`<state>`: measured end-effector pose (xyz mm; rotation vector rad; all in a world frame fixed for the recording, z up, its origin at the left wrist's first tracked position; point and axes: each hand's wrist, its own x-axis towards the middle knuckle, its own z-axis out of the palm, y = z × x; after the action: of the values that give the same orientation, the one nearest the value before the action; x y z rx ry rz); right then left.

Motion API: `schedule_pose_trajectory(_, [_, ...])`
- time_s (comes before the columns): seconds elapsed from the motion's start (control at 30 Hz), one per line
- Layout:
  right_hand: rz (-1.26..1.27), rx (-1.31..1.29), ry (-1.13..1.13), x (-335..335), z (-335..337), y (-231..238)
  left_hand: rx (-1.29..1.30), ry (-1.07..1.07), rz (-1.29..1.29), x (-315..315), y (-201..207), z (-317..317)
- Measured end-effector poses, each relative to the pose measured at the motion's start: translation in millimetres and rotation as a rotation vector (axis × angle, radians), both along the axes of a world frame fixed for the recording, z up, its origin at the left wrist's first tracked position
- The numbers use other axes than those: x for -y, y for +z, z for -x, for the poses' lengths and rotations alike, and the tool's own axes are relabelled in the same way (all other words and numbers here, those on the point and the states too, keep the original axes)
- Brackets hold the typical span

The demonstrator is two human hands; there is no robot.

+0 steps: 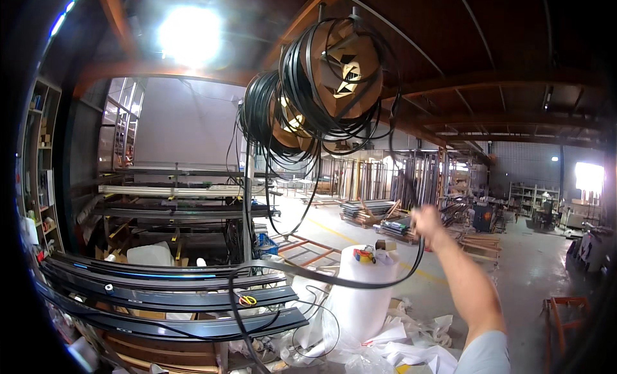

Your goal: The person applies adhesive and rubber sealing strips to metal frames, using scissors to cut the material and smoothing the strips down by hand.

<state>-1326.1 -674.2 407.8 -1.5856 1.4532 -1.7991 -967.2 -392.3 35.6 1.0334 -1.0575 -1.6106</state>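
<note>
The right hand (427, 221) is raised and closed around a black rubber strip (334, 279) — smooth, flat, sagging in a long curve toward 9 o'clock over dark metal profiles (173, 297). At 12 o'clock hang coiled reels (334, 72). At 3 o'clock — bare concrete floor (533, 271).

Glossy black rubber strip (360, 281), cardboard reels (344, 62)

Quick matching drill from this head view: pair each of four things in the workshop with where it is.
Things:
1. right hand
2. black strip reels
3. scissors
4. white roll

Places:
A. lying on the dark profiles
B. hanging overhead
C. raised, pulling the black strip
D. standing on the floor, small items on top

Pairs: 1-C, 2-B, 3-A, 4-D
</note>
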Motion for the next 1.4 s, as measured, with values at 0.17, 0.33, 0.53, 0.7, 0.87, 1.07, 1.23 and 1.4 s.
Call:
schedule_pose_trajectory(0.17, [-0.261, -0.389, 0.315, -42.0, 21.6, -136.7, 0.129, -0.013, 0.073, 14.8, -18.9, 4.6])
schedule_pose_trajectory(0.33, [0.597, -0.877, 0.133, -149.3, -29.9, -75.6, 0.155, -0.022, 0.126, 21.1, -23.6, 14.1])
schedule_pose_trajectory(0.53, [-0.007, -1.925, 0.484, -157.0, -121.7, 10.3, 0.161, -0.012, 0.16, 36.2, -22.6, 39.9])
schedule_pose_trajectory(0.7, [0.303, -1.398, -0.009, -124.9, -124.7, 293.5, 0.145, -0.068, 0.244, 61.1, 6.9, 72.4])
schedule_pose_trajectory(0.87, [0.562, -0.172, -0.478, -46.4, -44.3, 412.4, 0.135, 0.002, 0.3, 62.9, 18.5, 78.0])
schedule_pose_trajectory(1.07, [0.462, -0.034, -0.094, -6.4, -46.8, 348.4, 0.274, -0.097, 0.335, 18.8, 36.3, 60.3])
schedule_pose_trajectory(1.23, [0.74, -0.066, 0.001, 1.0, 8.5, 241.7, 0.364, -0.189, 0.254, -18.9, 51.3, 38.3])
schedule_pose_trajectory(1.4, [0.297, -0.128, 0.091, -70.1, -63.7, -47.6, 0.467, -0.14, 0.156, -50.6, -2.2, -0.8])
